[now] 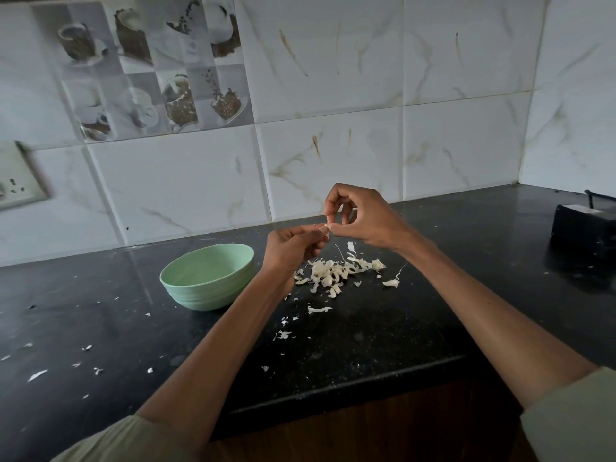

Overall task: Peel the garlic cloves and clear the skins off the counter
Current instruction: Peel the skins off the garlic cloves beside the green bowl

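Above the black counter (383, 328), my left hand (290, 250) grips a small garlic clove (324, 228) between its curled fingers. My right hand (358, 216) meets it from the right, thumb and forefinger pinching the clove's tip or its skin. Beneath the hands lies a pile of pale garlic skins (336, 271), perhaps with cloves mixed in. Loose skin flakes (318, 310) trail toward the front edge. A mint-green bowl (208, 276) stands to the left of the pile; its inside is mostly out of sight.
More small skin scraps (36, 375) dot the counter's left side. A black box-like device (586, 225) sits at the far right near the corner. A wall socket (16, 181) is on the tiled backsplash at left. The counter's front edge (350, 391) runs just below my forearms.
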Demonstrator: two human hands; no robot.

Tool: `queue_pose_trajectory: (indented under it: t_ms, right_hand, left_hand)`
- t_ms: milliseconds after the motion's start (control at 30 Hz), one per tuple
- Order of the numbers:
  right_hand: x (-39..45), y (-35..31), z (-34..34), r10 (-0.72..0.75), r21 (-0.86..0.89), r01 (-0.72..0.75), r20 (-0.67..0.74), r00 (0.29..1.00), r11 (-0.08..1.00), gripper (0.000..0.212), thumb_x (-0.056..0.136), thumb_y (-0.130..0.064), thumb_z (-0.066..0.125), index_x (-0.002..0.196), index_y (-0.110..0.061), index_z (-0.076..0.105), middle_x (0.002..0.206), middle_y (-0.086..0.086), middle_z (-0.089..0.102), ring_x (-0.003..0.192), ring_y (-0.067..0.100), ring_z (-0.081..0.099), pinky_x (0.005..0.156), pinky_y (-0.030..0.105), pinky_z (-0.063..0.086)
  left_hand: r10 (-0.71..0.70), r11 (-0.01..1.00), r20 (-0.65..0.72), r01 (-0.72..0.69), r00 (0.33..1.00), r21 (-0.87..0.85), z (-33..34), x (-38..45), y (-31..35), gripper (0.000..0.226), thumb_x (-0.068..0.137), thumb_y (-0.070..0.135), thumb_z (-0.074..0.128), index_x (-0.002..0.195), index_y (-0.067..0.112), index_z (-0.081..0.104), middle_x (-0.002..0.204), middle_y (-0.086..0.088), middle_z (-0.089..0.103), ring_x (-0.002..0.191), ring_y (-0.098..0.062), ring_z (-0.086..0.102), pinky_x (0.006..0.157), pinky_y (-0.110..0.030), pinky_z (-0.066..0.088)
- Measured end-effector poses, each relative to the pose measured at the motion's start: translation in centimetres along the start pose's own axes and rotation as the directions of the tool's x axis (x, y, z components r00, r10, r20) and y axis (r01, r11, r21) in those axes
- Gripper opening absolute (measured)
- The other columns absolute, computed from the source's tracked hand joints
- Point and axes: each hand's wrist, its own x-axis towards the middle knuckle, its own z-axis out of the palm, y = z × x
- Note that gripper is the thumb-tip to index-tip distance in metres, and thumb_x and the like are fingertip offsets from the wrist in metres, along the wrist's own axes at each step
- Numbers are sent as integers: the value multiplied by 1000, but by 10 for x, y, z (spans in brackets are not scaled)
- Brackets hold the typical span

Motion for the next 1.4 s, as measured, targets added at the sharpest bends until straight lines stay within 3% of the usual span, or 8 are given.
queue_pose_trajectory:
  t_ms: [300,500,600,733,867,1067,1233,1400]
  right_hand:
    - [0,0,3,26,71,-28,32,999,997,28,85,-11,81,92,-12,54,88,0,71,62,13,47,60,24,44]
    - [0,6,1,80,106,-92,107,991,990,24,83,-4,78,89,-15,58,91,3,73,69,13,50,67,30,46]
    - [1,6,0,82,111,-97,133,988,989,13,90,-9,77,96,-12,66,93,2,75,79,7,64,72,24,52]
    - [1,4,0,97,106,-104,77,992,989,3,98,-16,71,99,-14,70,83,5,75,71,5,66,64,19,50]
    - [1,10,0,59,4,-60,83,995,998,15,91,-11,76,99,-23,72,84,-2,73,78,14,68,69,15,46]
    - [3,9,-1,73,-17,-72,78,994,997,17,88,-11,78,98,-23,72,96,-5,73,85,12,67,73,19,49]
    - [3,10,2,110,67,-111,16,994,992,15,90,-24,83,97,-17,73,88,-4,75,78,11,72,65,22,56]
    - [3,13,-1,104,52,-102,-27,994,993,10,89,-17,84,96,-18,77,85,-2,77,72,11,71,69,25,56]
  left_hand:
    - [-102,981,3,101,995,-168,7,-2,4,7,96,4,74,99,-3,74,79,-10,74,67,-13,63,69,-22,59]
    - [-133,956,-66,110,989,-272,2,2,5,15,100,1,67,112,-5,70,86,-11,70,68,-12,59,63,-22,57]
    - [-100,970,-82,78,992,-232,-1,3,5,21,100,3,67,119,-4,72,85,-8,70,70,-13,61,65,-23,56]
    - [-48,991,-57,40,997,-131,2,0,4,17,100,3,67,114,0,76,81,-5,68,72,-12,64,68,-23,55]
    - [7,999,-67,-9,998,-33,3,-1,4,8,100,6,69,103,7,77,77,-5,70,73,-13,65,71,-24,56]
    - [91,996,-125,-89,988,23,3,-2,5,5,94,8,78,99,6,79,79,-6,72,76,-16,67,80,-30,61]
    - [120,993,-110,-117,987,33,4,-3,6,7,90,1,79,93,7,79,82,-9,76,79,-18,71,79,-27,62]
    - [99,995,-32,-99,995,-3,5,-5,6,12,87,2,81,98,1,78,93,-18,79,83,-20,76,79,-26,61]
